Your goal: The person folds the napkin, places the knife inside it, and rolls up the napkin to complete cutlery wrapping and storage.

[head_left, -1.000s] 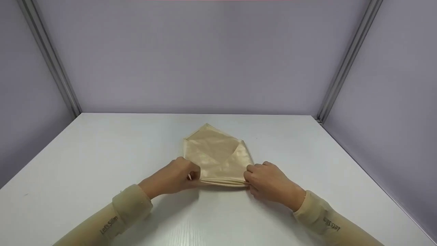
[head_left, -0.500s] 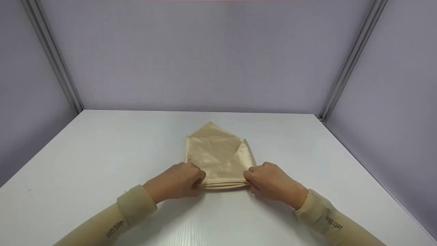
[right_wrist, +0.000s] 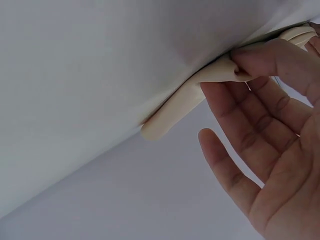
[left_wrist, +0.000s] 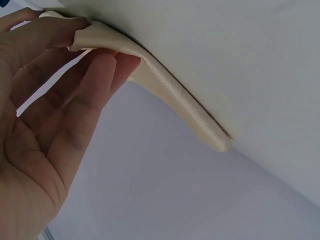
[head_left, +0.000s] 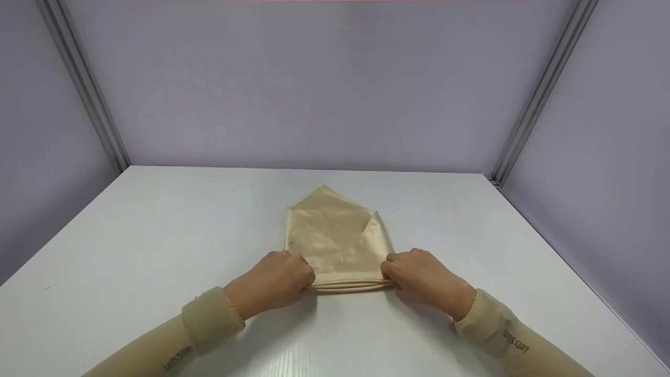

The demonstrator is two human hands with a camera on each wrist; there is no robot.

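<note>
Two hands work one piece of cloth: a beige satin napkin (head_left: 337,241) lying on the white worktop (head_left: 157,235), folded to a house-like shape with its point on the far side and a rolled, layered hem along the near edge. Left hand (head_left: 280,280) pinches the left end of that near roll, thumb on top and fingers beneath, as the left wrist view shows with the napkin (left_wrist: 165,90) nipped at the fingertips (left_wrist: 107,65). Right hand (head_left: 419,275) grips the right end of the roll the same way; in the right wrist view the thumb presses the napkin (right_wrist: 200,90) down while the other fingers (right_wrist: 235,165) lie loosely spread below it, not closed. Both sleeves are beige. Behind the napkin stand grey-lilac partition walls (head_left: 314,89) with metal corner posts. Handling judgement: fabric looks light, limp and glossy, likely slippery, so layers may slide and the roll may spring loose if let go. Best hold seems to be at the two ends of the near roll, where layers stack thickest, with even tension across
</note>
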